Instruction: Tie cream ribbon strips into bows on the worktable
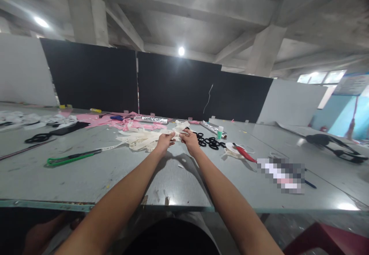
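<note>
Grey tabletop [86,182] spreads beneath a person's left hand [164,143] and right hand [190,141], both pinching a pale strip [177,134] at twelve o'clock. Heaped strips [142,140] at nine o'clock could snag and drag along if it is tugged, and black rings [213,146] at three o'clock could scatter if the right hand brushes them.

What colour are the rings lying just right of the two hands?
The rings are black, best seen in the head view.

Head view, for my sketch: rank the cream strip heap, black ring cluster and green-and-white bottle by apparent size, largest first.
1. Cream strip heap
2. Black ring cluster
3. Green-and-white bottle
</note>
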The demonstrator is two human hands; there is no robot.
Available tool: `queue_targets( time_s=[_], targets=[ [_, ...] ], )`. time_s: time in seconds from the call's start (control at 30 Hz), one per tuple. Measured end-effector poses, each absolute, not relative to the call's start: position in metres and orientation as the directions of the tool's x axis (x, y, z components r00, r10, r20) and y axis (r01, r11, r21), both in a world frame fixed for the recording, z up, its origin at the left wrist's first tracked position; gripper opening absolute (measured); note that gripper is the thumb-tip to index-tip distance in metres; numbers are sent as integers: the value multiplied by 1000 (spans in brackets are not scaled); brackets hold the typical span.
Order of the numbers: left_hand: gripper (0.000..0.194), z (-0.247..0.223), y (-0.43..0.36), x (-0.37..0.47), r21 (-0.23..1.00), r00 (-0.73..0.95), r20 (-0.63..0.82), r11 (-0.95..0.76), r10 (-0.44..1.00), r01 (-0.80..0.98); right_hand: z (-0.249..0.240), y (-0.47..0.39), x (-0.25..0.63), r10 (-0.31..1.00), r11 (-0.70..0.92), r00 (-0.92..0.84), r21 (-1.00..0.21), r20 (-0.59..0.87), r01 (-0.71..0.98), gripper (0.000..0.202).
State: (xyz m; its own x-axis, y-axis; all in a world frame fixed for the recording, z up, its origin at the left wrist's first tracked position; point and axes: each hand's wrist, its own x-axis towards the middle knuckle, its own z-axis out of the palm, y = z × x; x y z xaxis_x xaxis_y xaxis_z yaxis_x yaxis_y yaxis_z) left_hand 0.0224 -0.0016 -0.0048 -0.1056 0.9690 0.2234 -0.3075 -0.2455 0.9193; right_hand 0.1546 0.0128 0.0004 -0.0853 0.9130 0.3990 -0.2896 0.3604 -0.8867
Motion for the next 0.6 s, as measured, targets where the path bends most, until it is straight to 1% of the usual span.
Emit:
queue_targets(
  time_s=[0.13, 0.3, 0.4, 0.5, 0.53, 0.6],
  targets=[
    [38, -5, -2, 23, 938, -119, 269, -288, 956, -192, 0, 14, 155, 912, 377, -64, -890, 405, -257, 44],
    [42, -5, -4, 24, 937, -41, 268, -270, 963, -219, -1, 15, 154, 912, 377, -65, -889, 406, -259, 43],
    [42, -5, -3, 24, 939, -27, 263, -263, 964, -222, 0, 12, 154, 929, 320, -97, -907, 357, -272, 39],
    [42, -5, 0, 24, 934, -14, 304, -301, 953, -192, 0, 9, 154, 933, 267, -179, -936, 311, -230, 35],
    [42, -5, 0, 24, 932, -13, 322, -319, 947, -173, 0, 9, 155, 933, 268, -186, -940, 307, -210, 36],
    [42, -6, 1, 23, 926, -13, 351, -349, 936, -144, -2, 9, 155, 939, 283, -146, -942, 311, -180, 36]
  ],
)
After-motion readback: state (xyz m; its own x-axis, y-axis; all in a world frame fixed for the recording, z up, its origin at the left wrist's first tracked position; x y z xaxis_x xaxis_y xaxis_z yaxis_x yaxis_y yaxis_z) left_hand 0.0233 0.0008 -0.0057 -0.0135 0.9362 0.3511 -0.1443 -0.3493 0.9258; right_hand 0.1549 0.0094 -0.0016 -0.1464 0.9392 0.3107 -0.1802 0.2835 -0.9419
